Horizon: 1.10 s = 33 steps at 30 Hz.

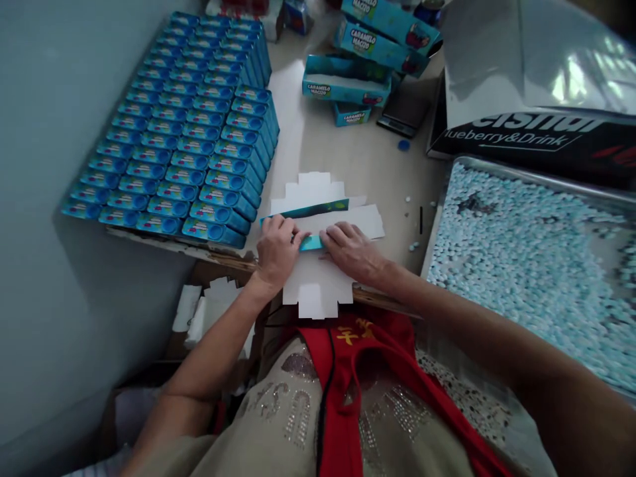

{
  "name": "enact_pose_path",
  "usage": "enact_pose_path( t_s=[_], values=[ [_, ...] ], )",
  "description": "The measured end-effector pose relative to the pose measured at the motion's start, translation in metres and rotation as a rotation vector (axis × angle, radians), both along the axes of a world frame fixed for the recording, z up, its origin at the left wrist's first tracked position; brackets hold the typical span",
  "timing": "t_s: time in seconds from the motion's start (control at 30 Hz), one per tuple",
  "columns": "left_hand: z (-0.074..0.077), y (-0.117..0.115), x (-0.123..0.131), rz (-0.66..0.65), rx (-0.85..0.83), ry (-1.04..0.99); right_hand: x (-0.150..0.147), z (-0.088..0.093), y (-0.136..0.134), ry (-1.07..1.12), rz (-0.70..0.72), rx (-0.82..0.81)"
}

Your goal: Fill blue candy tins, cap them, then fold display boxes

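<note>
A partly folded cardboard box blank (318,289), white inside with blue outer panels, lies across the table's front edge. At its left end, my left hand (279,248) is closed on a folded-up panel, thumb and fingers pressed on the cardboard. My right hand (354,250) is closed at the blank's near fold, its curled fingers pressing the blue strip (311,242) from the right. The blank's far long panel (318,209) stands raised, and its white end flaps stick out at the far, near and right sides.
Rows of small blue boxes (171,142) fill the left side. Open blue display boxes (348,83) and a small black scale (405,112) sit at the back. A metal tray (432,228) of pale blue candies (517,265) is at right, before a large black carton (531,142).
</note>
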<state>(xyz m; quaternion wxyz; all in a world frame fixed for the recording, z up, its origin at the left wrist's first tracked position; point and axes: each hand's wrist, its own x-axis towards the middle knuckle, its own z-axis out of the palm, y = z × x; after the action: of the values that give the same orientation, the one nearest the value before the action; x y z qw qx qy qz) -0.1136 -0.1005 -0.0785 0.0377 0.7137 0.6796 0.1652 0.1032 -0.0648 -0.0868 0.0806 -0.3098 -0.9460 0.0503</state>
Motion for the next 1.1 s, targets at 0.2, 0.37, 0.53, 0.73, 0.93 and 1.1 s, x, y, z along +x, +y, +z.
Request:
enact_pose_path(
  t_s=[0.2,0.37,0.53,0.73,0.93,1.1],
  values=[
    [-0.009,-0.033,-0.008,-0.224,0.005,0.077,-0.001,-0.005,-0.01,-0.085,-0.046,-0.043],
    [-0.005,-0.027,-0.01,-0.192,-0.109,0.236,-0.015,0.002,-0.002,-0.135,-0.062,-0.032],
    [-0.003,-0.027,-0.011,-0.171,-0.162,0.325,-0.024,0.009,0.018,-0.183,0.0,-0.25],
    [0.044,-0.065,0.032,-0.095,-0.388,0.262,0.013,0.027,0.033,-0.122,0.396,-0.349],
    [0.06,-0.02,0.044,0.121,-0.062,-0.096,0.058,0.038,0.03,-0.002,0.426,-0.238],
    [0.003,0.02,0.029,0.377,-0.162,-0.468,0.051,0.021,0.004,0.42,-0.281,-0.255]
  ],
)
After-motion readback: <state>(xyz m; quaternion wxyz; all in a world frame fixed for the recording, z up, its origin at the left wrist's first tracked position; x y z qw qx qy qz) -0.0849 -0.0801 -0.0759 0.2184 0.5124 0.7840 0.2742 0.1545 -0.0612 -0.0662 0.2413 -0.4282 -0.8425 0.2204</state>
